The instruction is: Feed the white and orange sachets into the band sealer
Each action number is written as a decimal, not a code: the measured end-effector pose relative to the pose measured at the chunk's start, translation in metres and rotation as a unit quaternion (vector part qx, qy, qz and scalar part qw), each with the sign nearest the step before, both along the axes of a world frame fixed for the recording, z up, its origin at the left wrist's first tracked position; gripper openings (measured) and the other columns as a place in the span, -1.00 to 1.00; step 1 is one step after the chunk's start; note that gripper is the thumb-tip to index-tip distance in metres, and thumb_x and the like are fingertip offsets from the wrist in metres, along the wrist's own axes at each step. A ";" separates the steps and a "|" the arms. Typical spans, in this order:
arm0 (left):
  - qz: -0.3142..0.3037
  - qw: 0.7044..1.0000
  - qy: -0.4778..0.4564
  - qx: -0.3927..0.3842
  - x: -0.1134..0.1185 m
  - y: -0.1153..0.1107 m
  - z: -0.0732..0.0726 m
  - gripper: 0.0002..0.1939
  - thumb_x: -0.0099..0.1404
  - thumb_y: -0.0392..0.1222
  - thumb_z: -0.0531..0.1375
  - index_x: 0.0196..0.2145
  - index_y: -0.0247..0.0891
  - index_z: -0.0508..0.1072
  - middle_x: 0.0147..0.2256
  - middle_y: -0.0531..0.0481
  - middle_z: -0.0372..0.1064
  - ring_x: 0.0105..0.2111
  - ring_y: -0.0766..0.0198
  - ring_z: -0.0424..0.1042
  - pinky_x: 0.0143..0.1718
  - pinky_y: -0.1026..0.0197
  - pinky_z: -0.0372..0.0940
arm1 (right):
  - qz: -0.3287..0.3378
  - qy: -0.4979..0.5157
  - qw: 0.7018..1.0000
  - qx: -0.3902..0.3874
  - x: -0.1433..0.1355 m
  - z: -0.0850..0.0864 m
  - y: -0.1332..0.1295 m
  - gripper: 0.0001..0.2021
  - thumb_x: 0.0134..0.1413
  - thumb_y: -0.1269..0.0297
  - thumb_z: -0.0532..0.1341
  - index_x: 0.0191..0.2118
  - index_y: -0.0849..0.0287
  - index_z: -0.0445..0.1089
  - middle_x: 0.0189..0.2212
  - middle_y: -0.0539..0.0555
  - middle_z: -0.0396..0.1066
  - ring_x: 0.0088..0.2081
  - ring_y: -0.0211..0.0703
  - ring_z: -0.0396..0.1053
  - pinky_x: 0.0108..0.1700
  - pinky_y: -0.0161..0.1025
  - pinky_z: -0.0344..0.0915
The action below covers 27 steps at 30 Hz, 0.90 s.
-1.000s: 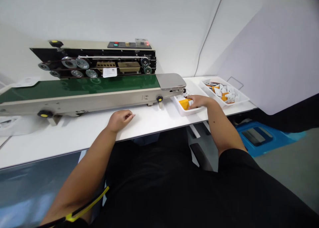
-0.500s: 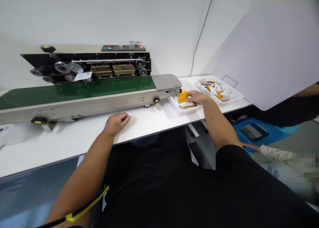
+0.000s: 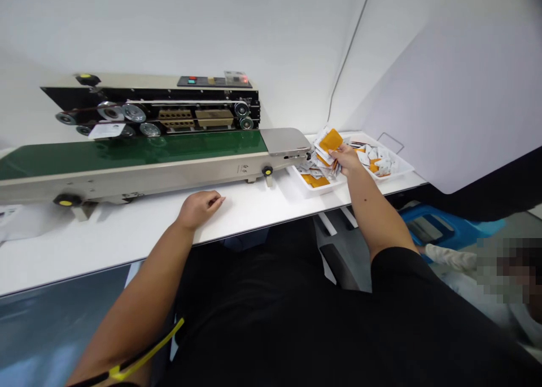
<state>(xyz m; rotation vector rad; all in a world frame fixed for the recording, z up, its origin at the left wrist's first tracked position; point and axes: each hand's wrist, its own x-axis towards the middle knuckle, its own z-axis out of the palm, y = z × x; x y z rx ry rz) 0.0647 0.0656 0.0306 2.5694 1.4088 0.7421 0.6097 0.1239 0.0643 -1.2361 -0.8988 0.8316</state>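
My right hand (image 3: 348, 159) is closed around several small white and orange packets (image 3: 331, 141), held up over the near white tray (image 3: 311, 190). More packets lie in that tray below the hand. On the white table my left hand (image 3: 200, 209) rests with its fingers curled in, with nothing visible in them. Behind it stands a band sealing machine (image 3: 169, 108) with a green conveyor belt (image 3: 178, 148). At the machine's rollers, a white packet (image 3: 106, 130) hangs over the belt.
A second white tray (image 3: 409, 168) with more packets stands to the right. A thin wire stand (image 3: 392, 140) is behind it. A blue plastic stool (image 3: 451, 226) and a person's sleeve (image 3: 451, 257) are at lower right. The table edge (image 3: 249, 229) runs before me.
My right hand has lifted and now holds several packets fanned above the tray. The white packet at the sealing machine has travelled left. My left hand stays put.
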 end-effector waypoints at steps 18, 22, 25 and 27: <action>-0.019 1.000 -0.007 0.015 -0.001 -0.001 -0.003 -0.58 0.47 0.12 0.06 -0.36 -0.18 0.52 -0.42 0.00 0.52 -0.42 0.22 0.43 -0.36 0.20 0.19 | -0.041 -0.035 0.991 0.125 0.001 0.012 0.016 -0.62 -0.12 0.33 0.34 -0.09 0.13 0.42 -0.16 0.07 0.59 -0.08 -0.11 0.57 0.03 -0.10 0.52; -0.022 1.000 -0.004 0.017 -0.001 -0.001 -0.002 -0.58 0.47 0.11 0.06 -0.36 -0.18 0.52 -0.42 0.00 0.52 -0.44 0.22 0.41 -0.37 0.19 0.18 | -0.074 -0.019 0.989 0.125 0.002 0.017 0.023 -0.67 -0.06 0.32 0.32 -0.09 0.10 0.41 -0.21 0.04 0.57 -0.15 -0.14 0.58 -0.05 -0.15 0.55; -0.020 1.000 -0.001 0.013 0.000 -0.001 -0.002 -0.59 0.46 0.11 0.06 -0.38 -0.18 0.51 -0.44 0.01 0.50 -0.46 0.23 0.40 -0.39 0.19 0.16 | -0.094 -0.026 0.988 0.120 -0.001 0.020 0.025 -0.67 -0.03 0.31 0.32 -0.07 0.10 0.41 -0.22 0.04 0.58 -0.15 -0.14 0.57 -0.06 -0.15 0.55; -0.019 1.000 0.000 0.011 0.000 -0.001 -0.002 -0.58 0.46 0.12 0.06 -0.38 -0.17 0.51 -0.44 0.01 0.50 -0.45 0.23 0.41 -0.39 0.19 0.16 | -0.086 -0.034 0.992 0.091 -0.003 0.020 0.023 -0.66 -0.03 0.32 0.33 -0.07 0.11 0.42 -0.21 0.04 0.59 -0.16 -0.14 0.57 -0.08 -0.16 0.54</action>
